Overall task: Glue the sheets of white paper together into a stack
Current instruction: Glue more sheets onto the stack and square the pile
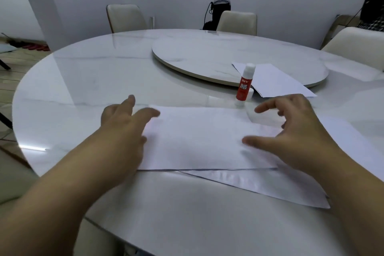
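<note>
Between both hands' spread fingers (145,113) lies the top sheet (199,139).

Glue stick (244,85) behind paper sheets (199,141)

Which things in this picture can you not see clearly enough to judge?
Head view only:
- Sheet count in the near paper stack: edges overlap, and both hands cover the sides.
- Whether the left hand and right hand touch the paper: motion blur.
- The cap behind the glue stick: mostly hidden.
- The far sheets: their number is unclear.
- The person at the top right: cut off by the edge.
</note>
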